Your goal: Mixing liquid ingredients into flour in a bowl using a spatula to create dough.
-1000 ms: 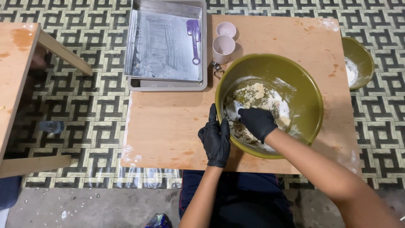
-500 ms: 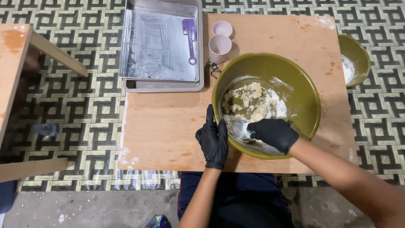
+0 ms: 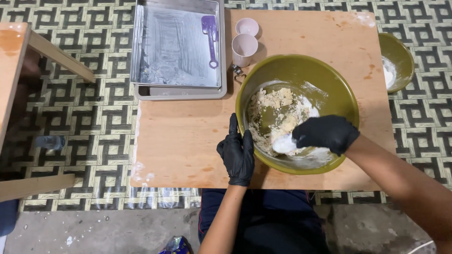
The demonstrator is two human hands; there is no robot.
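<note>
A large olive-green bowl (image 3: 301, 73) stands on a low wooden table (image 3: 179, 136) and holds crumbly beige dough (image 3: 273, 113) with white flour. My right hand (image 3: 327, 133), in a black glove, is inside the bowl near its front wall, fingers closed on a lump of white flour and dough. My left hand (image 3: 238, 153), also in a black glove, lies flat against the bowl's outer left rim, fingers together and pointing away from me.
A floured metal baking tray (image 3: 176, 49) with a purple spatula (image 3: 210, 33) sits at the table's far left. Two pale pink measuring cups (image 3: 245, 42) stand beside it. A smaller green bowl (image 3: 398, 61) with flour hangs over the right edge. Another wooden table (image 3: 12, 70) stands at left on the patterned floor.
My right hand has moved from the middle of the dough toward the bowl's front right, scooping flour. My left hand has stayed at the rim.
</note>
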